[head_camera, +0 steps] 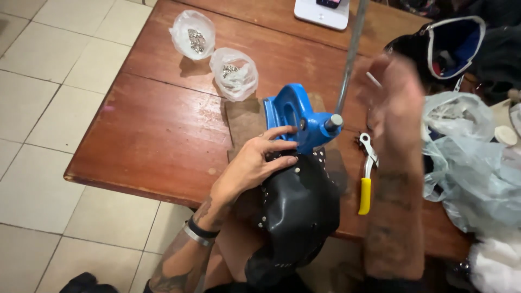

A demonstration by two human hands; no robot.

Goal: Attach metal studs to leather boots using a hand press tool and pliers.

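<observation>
1. Hands: left hand (260,160) lies with fingers spread flat, pressing the black studded leather piece (298,209) against the base of the blue hand press (296,122); fingertips touch both the leather's top edge and the press body. It is a flat hold-down, not a closed grip.
2. Right hand (393,95) is raised above the surface, motion-blurred. A thin pale sliver shows near its fingers; whether the hand is open or pinching something, cannot tell.
3. Leather piece: its upper, studded edge sits under the press head; the rest hangs off the near edge of the wooden surface (163,135) toward the person's lap. Long axis runs roughly from the press toward the person.
4. Press lever (350,54), a grey metal rod, rises up and away from the head of the press. It stands between the two hands, nearer the right hand, just left of it.
5. Key relation: the left hand is on the leather and the press; the right hand is apart from both, up and to the right.
6. Yellow-handled pliers (366,176) lie on the surface just right of the leather, below the right forearm.
7. Two small clear bags of metal bits (214,54) sit beyond the press, well apart from both hands. Crumpled plastic bags (467,157) crowd the right side.
</observation>
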